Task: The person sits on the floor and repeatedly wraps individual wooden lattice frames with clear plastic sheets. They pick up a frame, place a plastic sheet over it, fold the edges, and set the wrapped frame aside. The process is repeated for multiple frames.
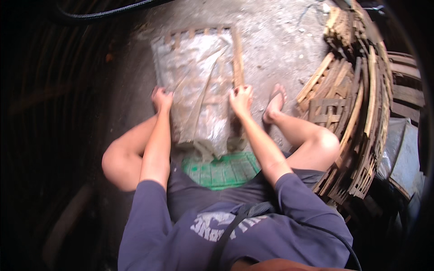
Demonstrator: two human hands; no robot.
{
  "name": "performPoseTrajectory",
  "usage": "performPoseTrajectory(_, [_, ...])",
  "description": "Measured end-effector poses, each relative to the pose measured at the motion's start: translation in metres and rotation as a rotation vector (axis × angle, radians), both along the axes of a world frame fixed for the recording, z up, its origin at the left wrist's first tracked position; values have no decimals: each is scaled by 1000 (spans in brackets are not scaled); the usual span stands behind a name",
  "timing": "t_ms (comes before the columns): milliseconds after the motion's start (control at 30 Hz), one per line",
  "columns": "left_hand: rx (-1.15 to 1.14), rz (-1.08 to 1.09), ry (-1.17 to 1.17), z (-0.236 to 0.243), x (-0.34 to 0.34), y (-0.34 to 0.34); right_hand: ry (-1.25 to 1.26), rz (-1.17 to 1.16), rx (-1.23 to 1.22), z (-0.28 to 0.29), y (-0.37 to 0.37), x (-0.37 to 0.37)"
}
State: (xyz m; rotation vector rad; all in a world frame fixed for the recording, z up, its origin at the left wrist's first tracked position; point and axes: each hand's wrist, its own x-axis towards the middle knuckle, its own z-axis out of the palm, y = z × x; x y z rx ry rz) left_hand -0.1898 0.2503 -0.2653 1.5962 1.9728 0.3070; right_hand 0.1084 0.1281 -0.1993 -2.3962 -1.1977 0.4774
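Evidently, the covering was well advanced but not complete: a clear plastic sheet (199,81) lay over most of a slatted wooden crate (238,58), while a row of slat ends along the far side and the long rail on the right stood bare. The sheet was creased, with a diagonal fold running down its middle, and its near end hung loose and bunched over the crate's near end, so smoothing and fastening looked undone; no fastening could be made out.

The crate was in front of the person, between the spread knees, above the concrete floor (271,49), its near end by a green slatted panel (221,170). Both hands appeared to be grasping it by its long sides, the left hand (162,100) curled at the left edge and the right hand (242,100) curled over the right rail. Blur made it hard to say whether either one had caught the sheet's edge as well.

Counted, there was one sheet, one crate, one green panel and two hands. One foot (276,101) showed, to the right of the crate. Farther right leaned one heap of wooden slats (332,90), too tangled to number, with one grey-blue covering (400,151) beyond it. One dark cable (108,13) crossed the upper left.
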Motion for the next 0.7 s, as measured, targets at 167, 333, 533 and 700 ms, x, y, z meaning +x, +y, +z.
performPoseTrajectory(167, [145, 66, -100, -1, 15, 7, -65, 154, -229, -7, 12, -11])
performPoseTrajectory(333, [-7, 163, -49, -9, 24, 3, 10, 115, -154, -8, 6, 11])
performPoseTrajectory(533, [87, 173, -92, -16, 7, 5, 213, -121, -96, -1, 27, 6])
performPoseTrajectory(700, [123, 156, -15, 7, 16, 2, 218, -123, -190, 14, 42, 36])
